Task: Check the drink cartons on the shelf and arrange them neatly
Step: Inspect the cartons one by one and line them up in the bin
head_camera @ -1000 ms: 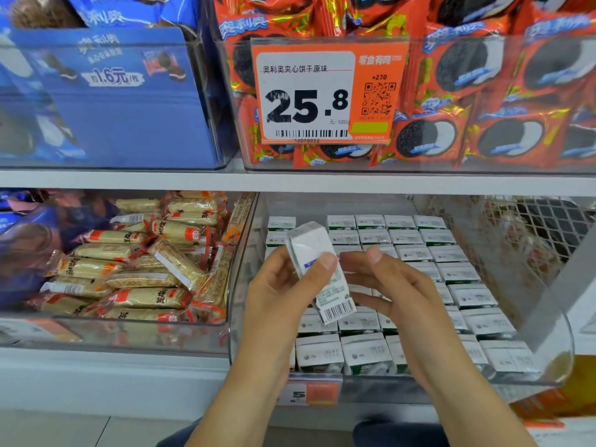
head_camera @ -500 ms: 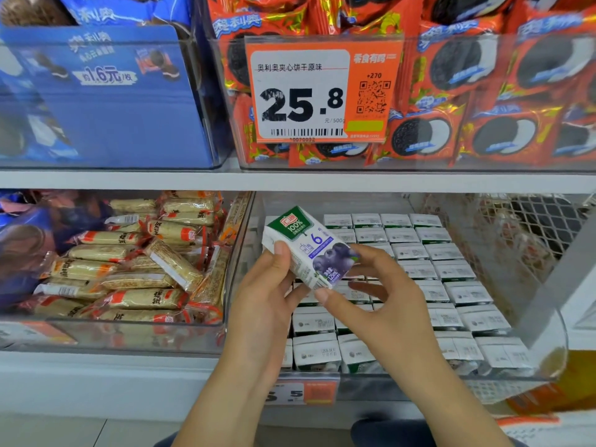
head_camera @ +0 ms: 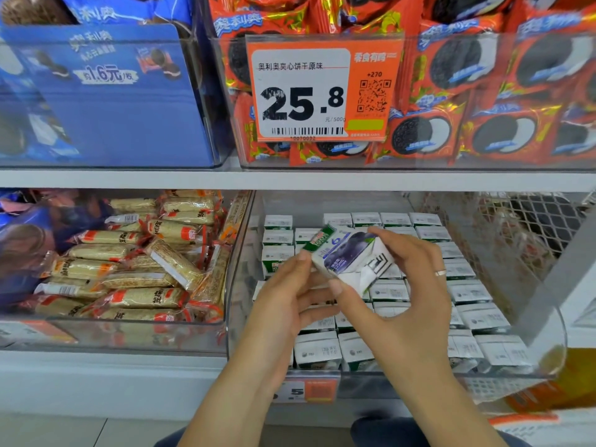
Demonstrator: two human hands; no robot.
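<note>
A small white drink carton [head_camera: 346, 254] with a green top and a blueberry picture is held tilted above the clear bin [head_camera: 238, 285] on the lower shelf. My left hand [head_camera: 283, 304] pinches its left end with thumb and fingertips. My right hand [head_camera: 409, 285], a ring on one finger, grips its right end and underside. Below them, several rows of identical cartons [head_camera: 467, 291] lie flat in the bin, tops toward me.
A bin of yellow wrapped snack bars [head_camera: 129, 269] sits to the left. The upper shelf [head_camera: 290, 179] holds red cookie packs [head_camera: 483, 91], a blue display box [head_camera: 106, 91] and an orange 25.8 price tag [head_camera: 319, 91]. Wire mesh [head_camera: 516, 227] stands at the right.
The carton has been turned over in both hands, from barcode side up to blueberry face up, then tilted with its folded bottom toward the right. The right hand shifted onto its right end.
</note>
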